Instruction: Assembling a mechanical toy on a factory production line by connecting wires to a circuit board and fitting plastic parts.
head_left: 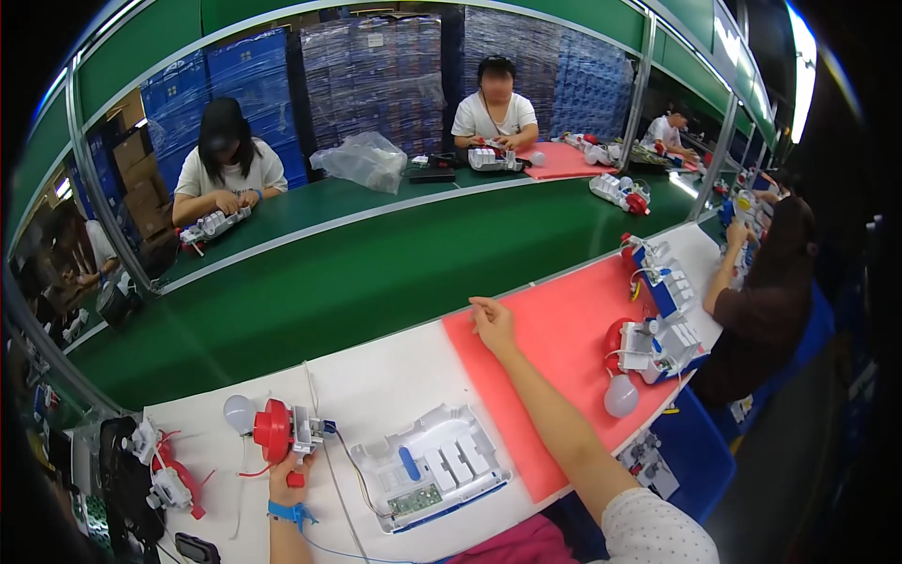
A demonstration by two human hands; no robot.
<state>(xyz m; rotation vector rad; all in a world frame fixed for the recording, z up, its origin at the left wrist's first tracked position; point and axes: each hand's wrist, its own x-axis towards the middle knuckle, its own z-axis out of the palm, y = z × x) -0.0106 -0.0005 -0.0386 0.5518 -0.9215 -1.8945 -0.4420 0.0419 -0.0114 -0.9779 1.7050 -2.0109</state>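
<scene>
On the left of the bench, my left hand (289,479) is closed on a red-and-white plastic unit (273,430), which carries a round red part and a white housing. A frosted bulb (240,414) sits at its left side. Thin wires run from the unit to a white plastic shell (427,465) lying with its inside up, with a green circuit board (414,500) and a blue cylinder (409,462) in it. My right hand (494,326) is stretched over the far edge of the pink mat (536,376), index finger out, holding nothing I can see.
A green conveyor belt (376,282) runs beyond the bench. Other assemblies (658,343) with a bulb lie at the right of the mat. Further red-and-white parts (171,475) and a black bag (122,479) lie at far left. Co-workers (493,108) sit across; another person (775,273) works at right.
</scene>
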